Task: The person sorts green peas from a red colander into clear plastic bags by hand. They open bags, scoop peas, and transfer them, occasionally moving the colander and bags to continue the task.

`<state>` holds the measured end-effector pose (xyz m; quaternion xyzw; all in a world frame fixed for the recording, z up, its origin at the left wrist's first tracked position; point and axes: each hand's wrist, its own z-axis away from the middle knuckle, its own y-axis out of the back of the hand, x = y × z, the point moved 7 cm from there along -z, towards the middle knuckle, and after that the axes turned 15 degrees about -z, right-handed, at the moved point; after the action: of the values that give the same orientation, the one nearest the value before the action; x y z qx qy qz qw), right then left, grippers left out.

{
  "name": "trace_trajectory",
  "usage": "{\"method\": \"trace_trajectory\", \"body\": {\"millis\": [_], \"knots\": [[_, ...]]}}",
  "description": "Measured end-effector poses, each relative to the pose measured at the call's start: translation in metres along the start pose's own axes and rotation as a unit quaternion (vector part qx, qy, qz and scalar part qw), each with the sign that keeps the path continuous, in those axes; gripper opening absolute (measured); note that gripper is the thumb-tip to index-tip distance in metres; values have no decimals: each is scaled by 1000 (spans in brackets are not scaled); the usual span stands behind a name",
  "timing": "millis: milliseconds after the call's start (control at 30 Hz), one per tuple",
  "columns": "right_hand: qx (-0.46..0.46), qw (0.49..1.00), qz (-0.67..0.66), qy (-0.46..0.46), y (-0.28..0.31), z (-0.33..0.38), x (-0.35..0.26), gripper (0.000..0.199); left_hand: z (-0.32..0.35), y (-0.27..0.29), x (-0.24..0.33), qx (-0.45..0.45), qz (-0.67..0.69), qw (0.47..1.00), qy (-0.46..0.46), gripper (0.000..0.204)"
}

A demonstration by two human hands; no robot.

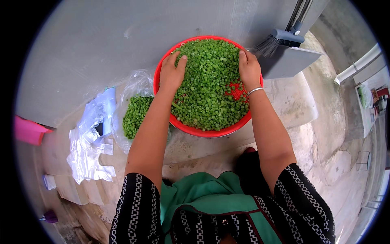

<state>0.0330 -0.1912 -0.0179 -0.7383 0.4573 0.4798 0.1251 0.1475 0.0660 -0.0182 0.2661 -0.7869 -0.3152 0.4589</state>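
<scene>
A round red colander (198, 131) is heaped with chopped green bean pieces (209, 77). Part of its perforated red bottom shows through at the right. My left hand (172, 73) grips the rim at the upper left, its thumb over the beans. On the opposite side, my right hand (250, 70), with a silver bangle at the wrist, holds the rim with its thumb inside; its other fingers are partly hidden. A clear plastic bag (140, 83) with more chopped beans (136, 116) sits left of the colander, partly behind my left forearm.
Crumpled plastic bags (89, 150) lie at the left, near a pink-red object (30, 130). A grey broom (284, 38) and dustpan (284, 63) stand right of the colander against the grey wall (101, 44). A white pipe (359, 65) is farther right.
</scene>
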Motion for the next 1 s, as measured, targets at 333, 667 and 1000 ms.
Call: {"method": "trace_trajectory", "body": {"millis": [333,667,1000], "knots": [[8,958,-215,-188,-60,20,31,44,-5,-60,36,-3,22,992,122,57],[103,777,-521,-339,-69,37,-7,28,8,-64,61,20,283,934,216,58],[119,803,-507,-290,-59,40,-40,24,21,-43,69,41,375,895,240,54]]}}
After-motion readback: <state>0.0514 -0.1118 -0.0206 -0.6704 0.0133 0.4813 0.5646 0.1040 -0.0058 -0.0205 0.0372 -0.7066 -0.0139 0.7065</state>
